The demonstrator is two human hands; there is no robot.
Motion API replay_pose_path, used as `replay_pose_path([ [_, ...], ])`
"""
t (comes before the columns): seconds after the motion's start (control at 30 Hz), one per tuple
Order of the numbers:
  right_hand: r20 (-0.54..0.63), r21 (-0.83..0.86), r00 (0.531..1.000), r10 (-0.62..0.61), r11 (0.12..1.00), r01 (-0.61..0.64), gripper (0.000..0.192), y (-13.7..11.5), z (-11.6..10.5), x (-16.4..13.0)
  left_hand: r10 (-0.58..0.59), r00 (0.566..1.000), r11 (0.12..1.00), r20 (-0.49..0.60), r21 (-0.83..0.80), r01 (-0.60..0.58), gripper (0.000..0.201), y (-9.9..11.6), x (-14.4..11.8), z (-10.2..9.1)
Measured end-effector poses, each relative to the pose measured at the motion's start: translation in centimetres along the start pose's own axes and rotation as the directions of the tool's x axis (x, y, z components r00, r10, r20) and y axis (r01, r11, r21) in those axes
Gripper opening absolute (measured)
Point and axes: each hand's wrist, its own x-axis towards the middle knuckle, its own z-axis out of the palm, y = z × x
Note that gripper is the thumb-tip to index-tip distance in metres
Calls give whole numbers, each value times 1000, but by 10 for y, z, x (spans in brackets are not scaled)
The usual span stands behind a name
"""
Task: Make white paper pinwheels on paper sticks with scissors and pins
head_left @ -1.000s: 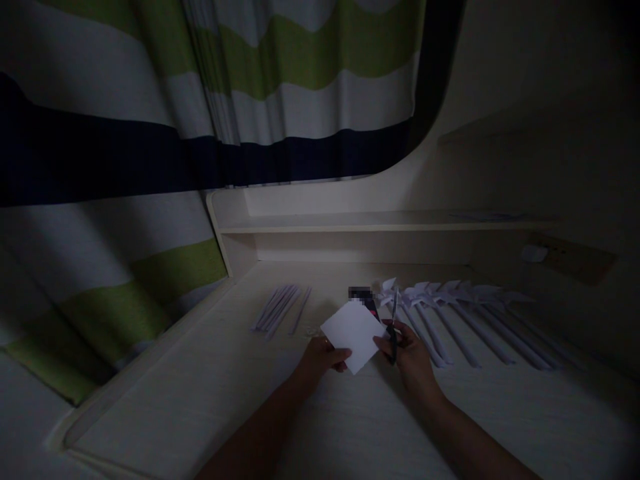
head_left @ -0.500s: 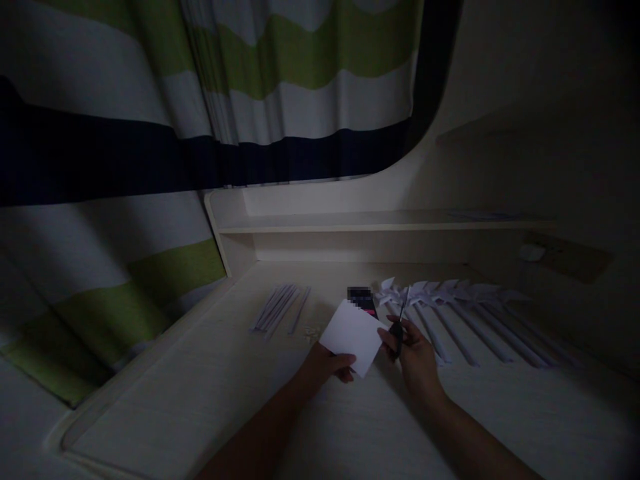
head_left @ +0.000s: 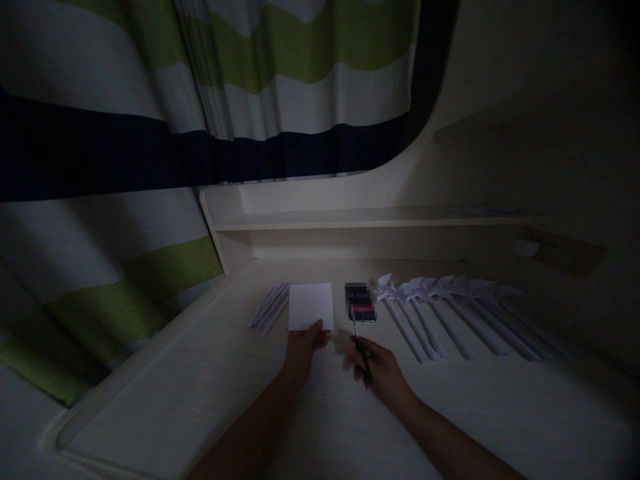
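Observation:
My left hand (head_left: 306, 347) grips the lower edge of a square sheet of white paper (head_left: 311, 305), thumb on top. To its right, my right hand (head_left: 376, 365) is closed around scissors (head_left: 361, 353) with dark handles, their thin blades pointing away from me and looking closed. The paper and the scissors are apart. Just beyond the scissors' tip lies a phone (head_left: 361, 303), its screen partly blurred out. Left of the paper is a bundle of thin rolled paper sticks (head_left: 270, 307), partly hidden behind the sheet.
On the right of the pale desk (head_left: 210, 400) lie several white paper pinwheels (head_left: 440, 300) on paper sticks, in a row. A low shelf (head_left: 340, 220) runs along the back, with papers at its right end. A striped curtain (head_left: 300, 80) hangs behind, and a wall socket (head_left: 560, 252) is at right.
The paper has moved left and turned from a tilt to square-on. My right hand has come left and nearer with the scissors, away from the paper's edge. The phone is now uncovered.

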Motion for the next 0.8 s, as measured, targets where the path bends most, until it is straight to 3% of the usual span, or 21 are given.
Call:
replay_pose_path([
  [0.4,-59,-83,997,-40,996,35,49,-1,-8,5,-18,999,1000,49,0,18,31,-7,-1,-1],
  [0.8,-96,-79,995,12,997,-19,50,-3,-3,2,-21,998,1000,57,24,20,29,-1,-2,-1],
])
